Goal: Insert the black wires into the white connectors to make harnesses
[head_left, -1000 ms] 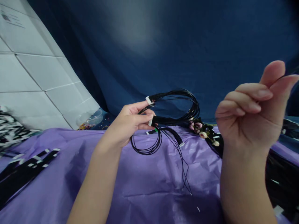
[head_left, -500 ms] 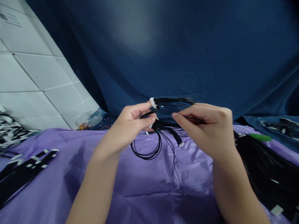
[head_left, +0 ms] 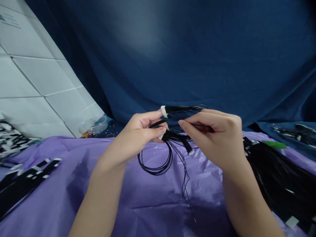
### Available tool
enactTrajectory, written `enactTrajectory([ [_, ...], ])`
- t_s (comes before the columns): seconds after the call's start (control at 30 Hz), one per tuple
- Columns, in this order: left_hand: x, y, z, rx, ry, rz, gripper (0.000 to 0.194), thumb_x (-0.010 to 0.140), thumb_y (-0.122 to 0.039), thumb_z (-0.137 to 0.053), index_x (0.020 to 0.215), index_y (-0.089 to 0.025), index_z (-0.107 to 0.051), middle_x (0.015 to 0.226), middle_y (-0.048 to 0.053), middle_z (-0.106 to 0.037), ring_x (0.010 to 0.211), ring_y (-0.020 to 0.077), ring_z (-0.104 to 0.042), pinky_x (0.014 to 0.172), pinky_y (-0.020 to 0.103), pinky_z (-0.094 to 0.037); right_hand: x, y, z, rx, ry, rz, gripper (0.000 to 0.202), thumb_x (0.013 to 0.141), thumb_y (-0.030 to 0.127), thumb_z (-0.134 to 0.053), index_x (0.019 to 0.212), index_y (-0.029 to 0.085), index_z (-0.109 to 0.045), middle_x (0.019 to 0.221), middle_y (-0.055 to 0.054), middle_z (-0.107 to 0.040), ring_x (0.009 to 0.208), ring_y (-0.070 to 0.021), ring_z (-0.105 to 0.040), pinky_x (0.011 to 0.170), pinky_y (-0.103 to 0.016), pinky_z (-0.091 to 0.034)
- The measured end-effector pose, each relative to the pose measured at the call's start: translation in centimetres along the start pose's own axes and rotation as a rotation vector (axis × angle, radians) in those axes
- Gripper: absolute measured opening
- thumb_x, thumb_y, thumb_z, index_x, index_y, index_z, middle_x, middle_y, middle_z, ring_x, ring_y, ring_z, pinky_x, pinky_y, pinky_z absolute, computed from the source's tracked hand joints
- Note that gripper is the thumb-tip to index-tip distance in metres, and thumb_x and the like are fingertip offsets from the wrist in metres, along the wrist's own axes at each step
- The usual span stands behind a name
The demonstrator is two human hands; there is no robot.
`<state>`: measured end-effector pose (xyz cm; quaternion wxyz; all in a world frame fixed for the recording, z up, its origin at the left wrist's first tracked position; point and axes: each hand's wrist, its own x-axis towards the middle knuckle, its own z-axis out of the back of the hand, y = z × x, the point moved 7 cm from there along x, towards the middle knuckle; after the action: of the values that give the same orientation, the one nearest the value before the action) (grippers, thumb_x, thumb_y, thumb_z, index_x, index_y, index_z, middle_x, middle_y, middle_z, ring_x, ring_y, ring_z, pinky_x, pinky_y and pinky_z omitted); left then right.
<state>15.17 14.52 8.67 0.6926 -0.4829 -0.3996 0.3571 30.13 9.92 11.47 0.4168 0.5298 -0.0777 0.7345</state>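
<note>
A black wire harness [head_left: 156, 171] with white connectors hangs between my hands above the purple sheet. My left hand [head_left: 145, 130] is closed on it: the thumb presses by the lower white connector [head_left: 161, 134], and the index fingertip is at the upper white connector [head_left: 164, 111]. From the upper connector a bundle of thin black wires [head_left: 182, 108] runs across to my right hand [head_left: 214, 131]. That hand is pinched, with wires passing behind and between its fingers. A small white connector [head_left: 191, 152] and several loose wire ends dangle below. The exact grip inside the right fingers is hidden.
Flat black cables [head_left: 27, 181] with white ends lie at left, and a large pile of black cables [head_left: 278, 174] at right beside a green piece [head_left: 275, 144]. Behind stand a clear plastic container [head_left: 93, 126] with small colourful bits and a blue curtain [head_left: 197, 59].
My right hand has shifted slightly left, toward my left hand. The dangling wire ends and the loop hang a little lower. Both hands keep their hold.
</note>
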Motion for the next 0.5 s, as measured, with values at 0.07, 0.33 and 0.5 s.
enactTrajectory([
  [0.07,-0.01,-0.02,0.0,0.001,0.001,-0.003,0.005,0.078,-0.02,-0.061,0.078,-0.017,-0.064,0.076,-0.001,-0.048,0.071,0.0098,-0.045,0.063,0.018,-0.046,0.03,0.05,-0.04,-0.01,0.007,0.01,0.018,0.081,0.021,-0.067,0.064,0.018,-0.065,0.054,0.004,-0.047,0.051,-0.0074,-0.04,0.05,-0.026,-0.031],
  [0.33,-0.11,0.03,0.11,-0.025,0.0,0.001,0.004,0.078,-0.019,-0.061,0.078,-0.018,-0.065,0.076,0.0,-0.049,0.07,0.0097,-0.045,0.062,0.018,-0.047,-0.15,0.47,0.05,-0.109,-0.032,0.075,0.015,0.081,0.019,-0.066,0.066,0.019,-0.066,0.055,0.004,-0.047,0.049,-0.0072,-0.04,0.051,-0.026,-0.03],
  [0.5,-0.17,0.03,-0.05,-0.052,0.011,0.013,0.004,0.078,-0.019,-0.062,0.079,-0.018,-0.065,0.076,-0.001,-0.05,0.068,0.0091,-0.045,0.061,0.018,-0.046,-0.42,0.82,0.26,-0.167,-0.065,0.114,0.015,0.081,0.016,-0.065,0.066,0.02,-0.067,0.057,0.003,-0.051,0.05,-0.0076,-0.043,0.052,-0.025,-0.032],
])
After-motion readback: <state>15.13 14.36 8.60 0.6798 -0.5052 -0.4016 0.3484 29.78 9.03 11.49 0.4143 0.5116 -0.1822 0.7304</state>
